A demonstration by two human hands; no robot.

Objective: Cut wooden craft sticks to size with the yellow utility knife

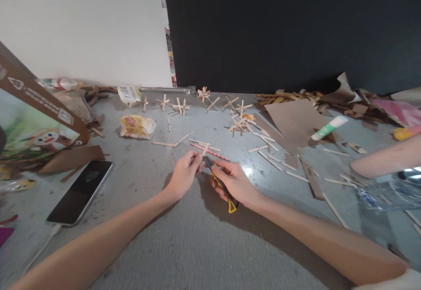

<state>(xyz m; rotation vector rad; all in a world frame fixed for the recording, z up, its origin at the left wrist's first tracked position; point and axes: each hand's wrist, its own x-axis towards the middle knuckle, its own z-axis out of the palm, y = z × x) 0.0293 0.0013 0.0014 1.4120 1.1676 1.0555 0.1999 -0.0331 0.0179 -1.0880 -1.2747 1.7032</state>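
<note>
Near the middle of the grey table, my left hand (186, 171) pinches a wooden craft stick (205, 149) that points up and away from me. My right hand (235, 182) is wrapped round a black and yellow utility knife (225, 188). The front end of the knife is close to the lower part of the stick; whether the blade touches it I cannot tell. Just beyond both hands lie a red patterned straw (215, 153) and a few loose sticks. Farther back, several sticks are joined into small star-like crosses (180, 105).
A phone (80, 192) on a cable lies left, beside a printed cardboard box (39, 119). A snack packet (137, 126) sits behind. To the right are brown cardboard (294, 121), a glue stick (329, 127), a clear plastic bottle (391, 195) and another person's forearm (388, 156).
</note>
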